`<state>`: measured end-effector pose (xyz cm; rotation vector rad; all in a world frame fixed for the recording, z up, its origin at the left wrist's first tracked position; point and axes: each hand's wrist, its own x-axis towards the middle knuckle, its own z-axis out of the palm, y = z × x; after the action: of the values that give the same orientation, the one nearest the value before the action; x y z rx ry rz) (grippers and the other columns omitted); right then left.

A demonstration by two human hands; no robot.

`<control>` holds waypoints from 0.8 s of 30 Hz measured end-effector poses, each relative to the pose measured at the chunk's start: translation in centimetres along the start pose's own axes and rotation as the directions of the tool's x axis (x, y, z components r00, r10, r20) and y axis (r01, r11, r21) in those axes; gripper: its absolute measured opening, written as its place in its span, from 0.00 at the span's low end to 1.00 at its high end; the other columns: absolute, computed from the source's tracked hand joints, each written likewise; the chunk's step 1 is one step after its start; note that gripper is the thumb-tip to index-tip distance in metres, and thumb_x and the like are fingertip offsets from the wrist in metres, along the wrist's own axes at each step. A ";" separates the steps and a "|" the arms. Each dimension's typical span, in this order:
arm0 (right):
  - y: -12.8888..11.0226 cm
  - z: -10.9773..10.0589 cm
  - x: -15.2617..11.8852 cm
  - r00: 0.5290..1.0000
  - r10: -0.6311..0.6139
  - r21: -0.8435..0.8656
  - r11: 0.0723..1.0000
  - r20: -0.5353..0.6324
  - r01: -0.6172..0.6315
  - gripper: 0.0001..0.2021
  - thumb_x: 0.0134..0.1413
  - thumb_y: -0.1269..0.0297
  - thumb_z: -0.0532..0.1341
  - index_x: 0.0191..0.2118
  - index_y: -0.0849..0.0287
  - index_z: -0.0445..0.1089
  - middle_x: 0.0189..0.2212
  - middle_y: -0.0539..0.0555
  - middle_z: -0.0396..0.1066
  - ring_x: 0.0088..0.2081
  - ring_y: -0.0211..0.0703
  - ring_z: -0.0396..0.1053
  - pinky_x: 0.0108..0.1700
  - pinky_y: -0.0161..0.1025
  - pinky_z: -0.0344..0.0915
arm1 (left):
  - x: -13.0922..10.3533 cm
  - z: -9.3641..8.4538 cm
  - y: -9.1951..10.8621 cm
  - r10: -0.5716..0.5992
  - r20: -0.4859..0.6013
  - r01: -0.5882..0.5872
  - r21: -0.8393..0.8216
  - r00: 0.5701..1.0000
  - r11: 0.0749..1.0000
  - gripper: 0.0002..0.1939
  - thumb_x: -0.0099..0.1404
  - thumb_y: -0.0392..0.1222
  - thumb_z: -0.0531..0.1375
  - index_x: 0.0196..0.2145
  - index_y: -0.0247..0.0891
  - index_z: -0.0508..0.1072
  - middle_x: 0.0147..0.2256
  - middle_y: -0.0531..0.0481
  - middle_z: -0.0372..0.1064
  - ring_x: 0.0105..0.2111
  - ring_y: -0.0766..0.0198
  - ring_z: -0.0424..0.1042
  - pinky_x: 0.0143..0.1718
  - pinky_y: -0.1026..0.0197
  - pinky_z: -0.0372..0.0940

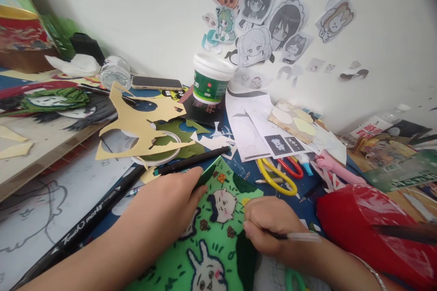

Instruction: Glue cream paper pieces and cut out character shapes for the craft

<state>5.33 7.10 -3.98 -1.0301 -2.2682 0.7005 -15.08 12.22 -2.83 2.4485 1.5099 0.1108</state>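
A bright green sheet (218, 235) lies tilted in front of me, decorated with small flowers, grass strokes, dark green patches and cartoon animals, one a white rabbit (209, 270). My left hand (179, 193) grips its upper left edge, thumb on the front and the other fingers mostly out of sight. Closed around a slim pen (303, 237) with a clear barrel, my right hand (268, 223) rests at the sheet's right edge. The pen's tip is hidden by the fingers. Beside that hand, a small yellow spot (245, 201) shows on the sheet.
Yellow-handled scissors (278, 182) and a red pouch (378, 232) lie to the right. Yellow paper offcuts (136, 122) cover a tape roll (172, 135). A white tub (211, 77) stands near the wall. Black markers (85, 218) lie left; printed sheets (251, 122) lie behind.
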 end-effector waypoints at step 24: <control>0.3 0.2 0.0 1.000 -0.008 0.005 1.000 -0.013 0.008 0.16 0.56 0.68 0.48 0.19 0.57 0.44 0.16 0.45 0.48 0.20 0.31 0.48 0.23 0.32 0.49 | 0.0 0.0 0.1 -0.011 0.022 0.011 0.003 1.000 1.000 0.14 0.65 0.47 0.44 0.32 0.41 0.66 0.28 0.47 0.72 0.28 0.55 0.71 0.24 0.60 0.55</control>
<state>5.33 7.22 -4.27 -1.0204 -2.2570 0.6933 -15.04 12.17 -2.78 2.4351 1.5150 0.0793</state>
